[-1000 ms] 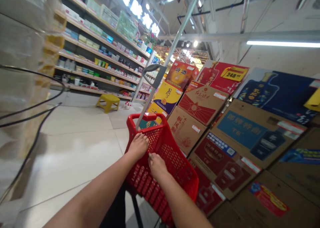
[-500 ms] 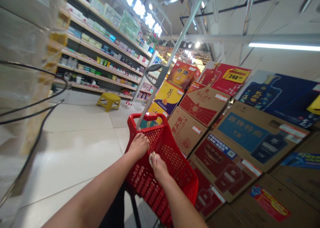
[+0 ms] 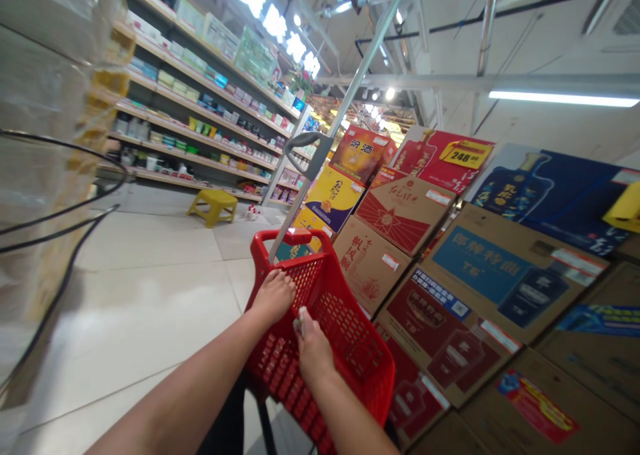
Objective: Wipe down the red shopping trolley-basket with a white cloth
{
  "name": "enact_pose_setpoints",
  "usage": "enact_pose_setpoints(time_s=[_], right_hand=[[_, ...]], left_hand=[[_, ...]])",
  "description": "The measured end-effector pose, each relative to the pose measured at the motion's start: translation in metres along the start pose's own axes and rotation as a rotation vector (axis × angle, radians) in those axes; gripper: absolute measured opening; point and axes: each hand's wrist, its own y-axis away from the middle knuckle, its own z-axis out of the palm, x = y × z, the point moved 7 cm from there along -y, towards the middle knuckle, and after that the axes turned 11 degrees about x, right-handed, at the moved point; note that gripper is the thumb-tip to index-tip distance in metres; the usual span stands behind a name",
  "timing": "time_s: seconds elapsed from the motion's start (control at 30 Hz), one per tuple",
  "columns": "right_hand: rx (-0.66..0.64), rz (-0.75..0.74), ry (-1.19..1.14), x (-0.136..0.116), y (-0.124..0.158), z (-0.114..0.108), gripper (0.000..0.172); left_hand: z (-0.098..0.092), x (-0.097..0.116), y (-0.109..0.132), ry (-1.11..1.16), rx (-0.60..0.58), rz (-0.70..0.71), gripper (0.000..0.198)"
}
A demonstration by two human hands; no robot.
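A red plastic shopping basket (image 3: 340, 302) with slotted walls stands tilted before me, and nothing shows inside it. My left hand (image 3: 274, 295) is closed over the rim of its left wall, knuckles up. Pinched in my right hand (image 3: 315, 348) is a crumpled whitish cloth (image 3: 299, 323), held inside the basket close to its left wall; whether it touches the plastic I cannot tell. From the basket's far end rises a long pale pole with a grey handle grip (image 3: 309, 154).
Stacked liquor cartons (image 3: 475, 268) line the right side, close to the basket. A yellow stool (image 3: 213, 207) stands on the tiled floor (image 3: 150, 295) by stocked shelves (image 3: 200, 108). At the left, a black cable (image 3: 65, 282) loops past wrapped boxes (image 3: 45, 75).
My right hand with the cloth has shifted slightly left and down within the basket. My left hand keeps its hold on the rim. The view has moved a little.
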Motion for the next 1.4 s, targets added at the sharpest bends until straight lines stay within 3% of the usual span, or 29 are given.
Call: enact_pose_setpoints(time_s=[0.1,0.17,0.27,0.33,0.47,0.53,0.63,0.73,0.8,0.9,1.0,1.13,1.2,1.33,1.4], right_hand=[[0.05,-0.03,0.068,-0.002,0.005,-0.001,0.045],[-0.03,0.044,0.031,0.003,0.002,0.0,0.036],[-0.107,0.091,-0.007,0.006,-0.001,-0.001,0.041],[-0.07,0.054,0.01,0.005,0.0,-0.003,0.035],[0.029,-0.028,0.061,0.001,0.006,-0.005,0.041],[-0.027,0.025,0.039,0.007,0.005,-0.003,0.034],[-0.108,0.074,0.014,0.012,0.003,-0.002,0.04],[-0.056,-0.015,0.076,0.008,0.007,-0.005,0.033],[0.005,-0.078,0.091,0.004,0.012,-0.007,0.042],[-0.018,0.025,-0.017,0.013,0.012,-0.007,0.032],[-0.095,0.142,-0.093,0.025,0.01,-0.005,0.045],[-0.017,0.012,-0.036,0.023,0.016,-0.011,0.033],[0.023,-0.023,-0.011,0.022,0.02,-0.014,0.035],[-0.109,0.103,-0.069,0.03,0.019,-0.011,0.039],[-0.127,0.093,-0.039,0.029,0.018,-0.011,0.036]], left_hand=[[0.0,0.0,0.0,-0.006,0.003,-0.003,0.021],[0.0,0.0,0.0,-0.008,0.003,0.0,0.021],[0.0,0.0,-0.001,-0.009,0.005,0.005,0.021],[0.0,0.0,-0.001,-0.007,0.007,0.007,0.021],[-0.001,0.0,-0.001,-0.001,0.008,0.006,0.022],[-0.001,0.0,-0.001,-0.001,0.007,0.002,0.021],[0.0,0.0,-0.001,-0.003,0.007,0.001,0.021],[0.001,0.0,0.0,-0.005,0.01,0.004,0.021],[0.002,0.0,0.0,-0.008,0.013,0.003,0.021],[0.001,0.0,0.0,-0.007,0.018,0.004,0.022],[0.001,0.0,0.0,0.0,0.02,0.011,0.023],[0.001,-0.001,0.0,0.012,0.026,0.001,0.024],[0.001,-0.001,0.0,0.019,0.026,-0.003,0.024],[-0.002,0.0,-0.001,0.029,0.022,-0.002,0.024],[-0.003,0.0,-0.001,0.028,0.019,-0.001,0.023]])
